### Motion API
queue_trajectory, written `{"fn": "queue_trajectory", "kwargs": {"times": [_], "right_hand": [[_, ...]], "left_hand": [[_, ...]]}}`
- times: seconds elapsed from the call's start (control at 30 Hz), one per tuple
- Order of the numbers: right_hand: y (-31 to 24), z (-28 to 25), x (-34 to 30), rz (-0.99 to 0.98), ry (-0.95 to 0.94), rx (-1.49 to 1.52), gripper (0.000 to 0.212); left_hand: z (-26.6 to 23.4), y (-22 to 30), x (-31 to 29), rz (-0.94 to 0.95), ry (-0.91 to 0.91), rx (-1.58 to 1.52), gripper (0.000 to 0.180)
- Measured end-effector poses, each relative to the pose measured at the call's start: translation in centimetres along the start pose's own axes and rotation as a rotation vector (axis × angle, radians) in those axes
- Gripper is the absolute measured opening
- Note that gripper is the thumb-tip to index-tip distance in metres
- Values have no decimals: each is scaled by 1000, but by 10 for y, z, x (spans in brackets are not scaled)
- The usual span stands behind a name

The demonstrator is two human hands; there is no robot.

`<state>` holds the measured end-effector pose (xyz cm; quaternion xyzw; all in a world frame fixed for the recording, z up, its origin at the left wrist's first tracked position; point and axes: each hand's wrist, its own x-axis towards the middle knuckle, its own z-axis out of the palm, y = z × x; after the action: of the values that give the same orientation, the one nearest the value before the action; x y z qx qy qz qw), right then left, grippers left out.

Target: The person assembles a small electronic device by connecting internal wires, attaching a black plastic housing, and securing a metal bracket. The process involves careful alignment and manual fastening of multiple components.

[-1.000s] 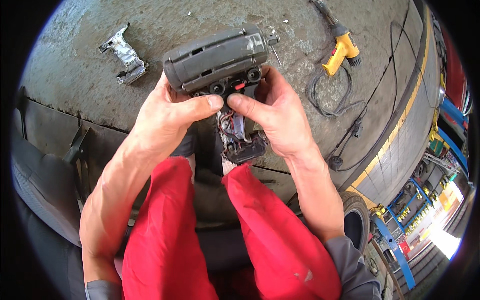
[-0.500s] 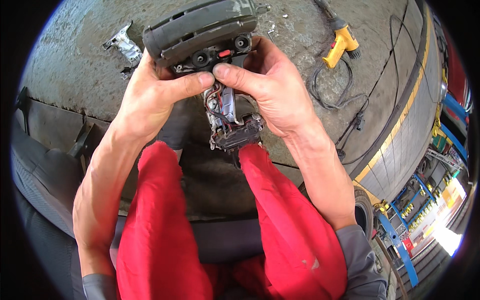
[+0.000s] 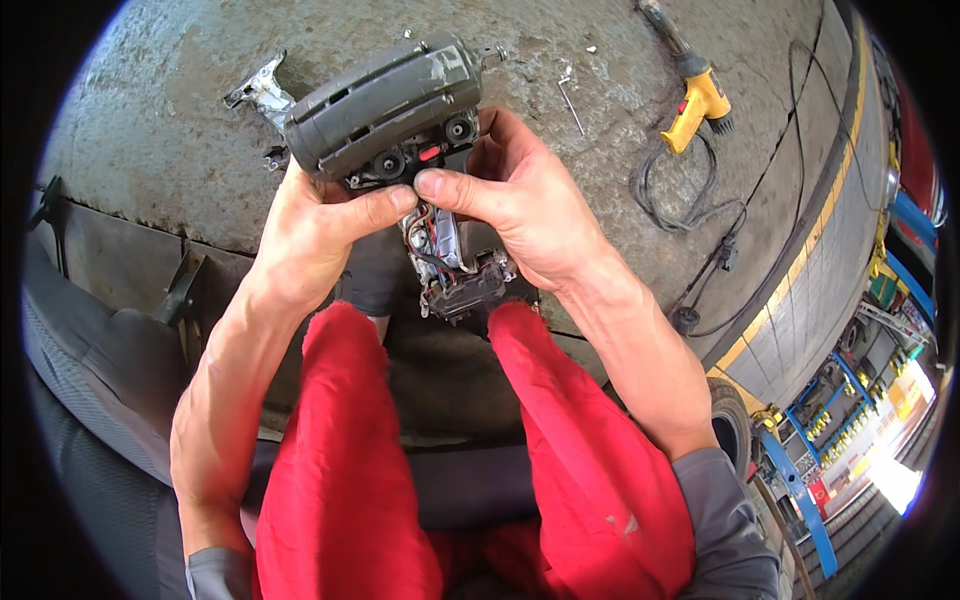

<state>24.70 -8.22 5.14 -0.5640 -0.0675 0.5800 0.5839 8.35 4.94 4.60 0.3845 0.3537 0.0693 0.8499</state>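
In front of me is a dark grey cylindrical housing, tilted with its right end higher. Along its lower side sit two round black sockets and a small red piece. Below it hangs an open metal frame with wires, ending in a black block close to my knees. My left hand grips the left underside of the housing, its fingers mostly hidden behind. From the right, my right hand holds the same part. Both thumbs press near the middle, just under the red piece, their tips almost touching.
A silvery metal bracket lies on the stone-like floor beyond my left hand. A thin L-shaped key lies to the right. Farther right are a yellow heat gun and its coiled black cable. A tyre stands beside my right elbow.
Both hands and the housing sit slightly lower and further left in the picture. The floor things also appear shifted down and right. The L-shaped key now shows fully; the grip looks the same.
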Motion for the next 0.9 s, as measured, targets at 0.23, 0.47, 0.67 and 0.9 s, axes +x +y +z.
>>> {"fn": "queue_trajectory", "kwargs": {"times": [0.23,0.47,0.67,0.9], "right_hand": [[5,15,3,-20,-34,-135,51],[1,26,2,104,-196,-169,55],[8,0,18,260,-373,-364,58],[37,30,32,69,-211,-663,35]], "left_hand": [[-10,2,-11,-44,84,-71,66],[-30,9,-32,1,45,-62,70],[-57,11,-91,-104,158,-190,72],[-96,15,-111,-54,307,-154,76]]}}
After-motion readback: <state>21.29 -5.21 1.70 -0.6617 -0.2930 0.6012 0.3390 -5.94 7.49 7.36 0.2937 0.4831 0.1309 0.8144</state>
